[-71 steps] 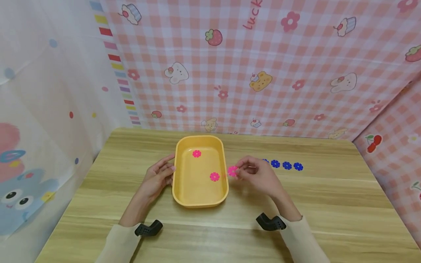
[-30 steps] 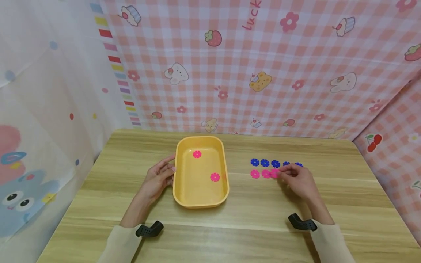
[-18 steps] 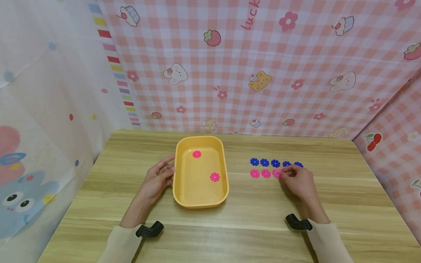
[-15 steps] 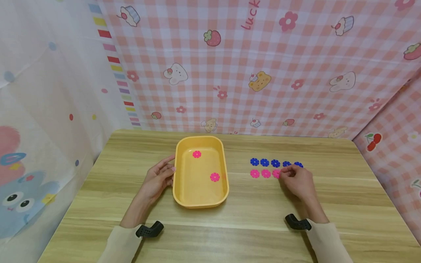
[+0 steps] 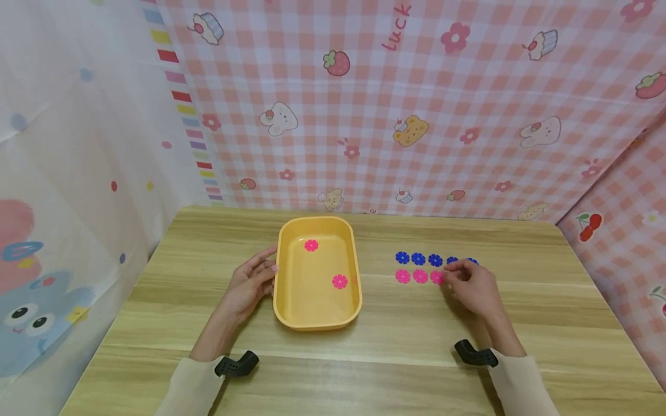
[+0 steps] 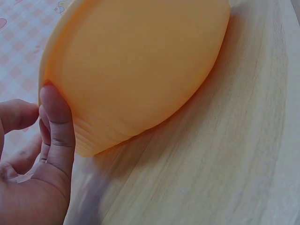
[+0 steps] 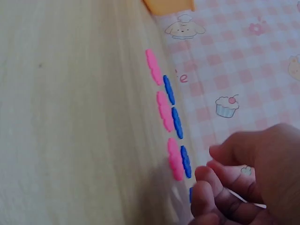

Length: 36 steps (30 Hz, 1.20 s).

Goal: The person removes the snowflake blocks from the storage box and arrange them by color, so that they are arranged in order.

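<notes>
My left hand [image 5: 252, 281] rests at the left side of a yellow tray [image 5: 317, 327], with the thumb and fingertips against its wall and rim. In the left wrist view, the fingers [image 6: 58, 136] meet the tray wall [image 6: 140, 70]. A pink snowflake building disc [image 5: 311, 245] and another pink disc [image 5: 340, 281] are inside the tray. My right hand [image 5: 473, 286] has loosely bent fingers beside the third pink disc [image 5: 436, 277] of a short row. The right wrist view shows that disc [image 7: 175, 159] flat on the table, a little apart from the fingertips.
Several blue discs [image 5: 418, 259] form a row behind the pink ones, the right ones partly hidden by my right hand. The wooden table [image 5: 333, 381] ends at a checked pink cloth [image 5: 364, 173]. A white cloth [image 5: 104, 144] hangs at the left.
My right hand has carried a pink disc rightward from beside the tray to the end of the pink row and let it go. The left hand and tray have stayed put.
</notes>
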Each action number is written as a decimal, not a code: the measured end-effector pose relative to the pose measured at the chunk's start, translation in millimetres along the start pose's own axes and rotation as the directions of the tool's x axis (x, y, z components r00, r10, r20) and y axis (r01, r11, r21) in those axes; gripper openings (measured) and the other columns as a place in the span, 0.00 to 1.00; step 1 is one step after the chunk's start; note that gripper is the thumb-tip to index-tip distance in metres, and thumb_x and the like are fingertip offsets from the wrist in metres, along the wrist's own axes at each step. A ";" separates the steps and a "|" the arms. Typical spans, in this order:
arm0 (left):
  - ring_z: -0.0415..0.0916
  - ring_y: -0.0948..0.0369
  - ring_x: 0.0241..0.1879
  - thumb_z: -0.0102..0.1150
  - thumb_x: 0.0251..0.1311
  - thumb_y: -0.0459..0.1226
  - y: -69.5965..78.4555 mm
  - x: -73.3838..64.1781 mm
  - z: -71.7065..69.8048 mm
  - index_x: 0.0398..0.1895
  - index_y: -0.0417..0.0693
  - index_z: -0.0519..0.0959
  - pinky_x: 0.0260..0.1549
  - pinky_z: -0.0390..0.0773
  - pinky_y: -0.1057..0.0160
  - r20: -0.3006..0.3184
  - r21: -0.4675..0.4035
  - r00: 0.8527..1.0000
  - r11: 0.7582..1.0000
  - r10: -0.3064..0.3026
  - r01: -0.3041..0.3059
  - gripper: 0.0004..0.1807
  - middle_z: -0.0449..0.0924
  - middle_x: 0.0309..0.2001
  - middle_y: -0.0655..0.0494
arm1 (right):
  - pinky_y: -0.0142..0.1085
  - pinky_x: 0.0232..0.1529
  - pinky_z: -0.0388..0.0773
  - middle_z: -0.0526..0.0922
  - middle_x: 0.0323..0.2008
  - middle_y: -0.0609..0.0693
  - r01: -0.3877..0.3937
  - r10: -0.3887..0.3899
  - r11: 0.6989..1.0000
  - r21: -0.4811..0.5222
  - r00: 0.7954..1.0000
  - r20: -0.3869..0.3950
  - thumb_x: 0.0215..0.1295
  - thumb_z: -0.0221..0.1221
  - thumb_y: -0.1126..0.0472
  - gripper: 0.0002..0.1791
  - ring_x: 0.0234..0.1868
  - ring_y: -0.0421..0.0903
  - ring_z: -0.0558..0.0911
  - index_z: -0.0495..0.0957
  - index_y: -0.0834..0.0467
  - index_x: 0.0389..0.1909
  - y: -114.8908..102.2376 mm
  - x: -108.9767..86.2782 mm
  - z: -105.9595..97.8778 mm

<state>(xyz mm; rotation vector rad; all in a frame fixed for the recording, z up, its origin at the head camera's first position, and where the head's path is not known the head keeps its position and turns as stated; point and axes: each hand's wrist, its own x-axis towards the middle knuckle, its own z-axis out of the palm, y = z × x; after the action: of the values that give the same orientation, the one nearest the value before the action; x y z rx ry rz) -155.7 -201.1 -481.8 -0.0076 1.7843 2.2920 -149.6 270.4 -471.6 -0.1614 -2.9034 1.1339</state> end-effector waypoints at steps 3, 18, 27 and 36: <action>0.77 0.65 0.29 0.57 0.73 0.32 0.3 -0.8 -0.1 0.78 0.44 0.62 0.27 0.81 0.70 0.000 -0.001 1.000 1.000 0.001 -0.001 0.32 0.79 0.42 0.58 | 0.29 0.33 0.77 0.85 0.39 0.56 0.036 -0.036 0.999 0.012 0.999 0.014 0.73 0.60 0.57 0.12 0.38 0.48 0.80 0.82 0.60 0.49 -3.1 -1.0 -1.5; 0.78 0.65 0.28 0.57 0.73 0.31 1.0 -1.4 1.3 0.78 0.43 0.61 0.26 0.81 0.70 0.002 -0.010 1.000 1.000 0.004 -0.004 0.33 0.79 0.42 0.57 | 0.30 0.33 0.80 0.84 0.40 0.55 0.211 -0.215 0.975 0.061 0.975 0.064 0.71 0.64 0.58 0.19 0.40 0.49 0.82 0.77 0.61 0.58 -44.1 -5.0 -1.9; 0.77 0.66 0.28 0.57 0.73 0.32 0.8 -1.5 -0.2 0.78 0.42 0.61 0.26 0.81 0.70 0.007 -0.007 1.000 1.000 0.009 -0.009 0.33 0.80 0.42 0.57 | 0.31 0.35 0.81 0.84 0.43 0.53 0.299 -0.309 0.949 0.103 0.946 0.097 0.67 0.68 0.56 0.23 0.39 0.47 0.83 0.76 0.56 0.61 -77.4 -3.8 8.5; 0.77 0.66 0.28 0.57 0.73 0.31 0.9 -0.3 0.9 0.78 0.41 0.61 0.25 0.81 0.70 0.006 -0.018 1.000 1.000 0.006 -0.006 0.33 0.79 0.42 0.57 | 0.37 0.42 0.81 0.84 0.48 0.56 0.328 -0.346 0.936 0.130 0.923 0.166 0.66 0.69 0.50 0.28 0.41 0.47 0.83 0.73 0.51 0.64 -111.1 -3.8 21.2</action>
<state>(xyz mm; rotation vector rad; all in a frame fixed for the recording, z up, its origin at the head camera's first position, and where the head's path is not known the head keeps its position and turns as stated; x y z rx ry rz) -155.5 -200.5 -480.7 0.0013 1.7628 2.3103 -156.9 174.5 -411.8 0.4553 -2.8576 1.2822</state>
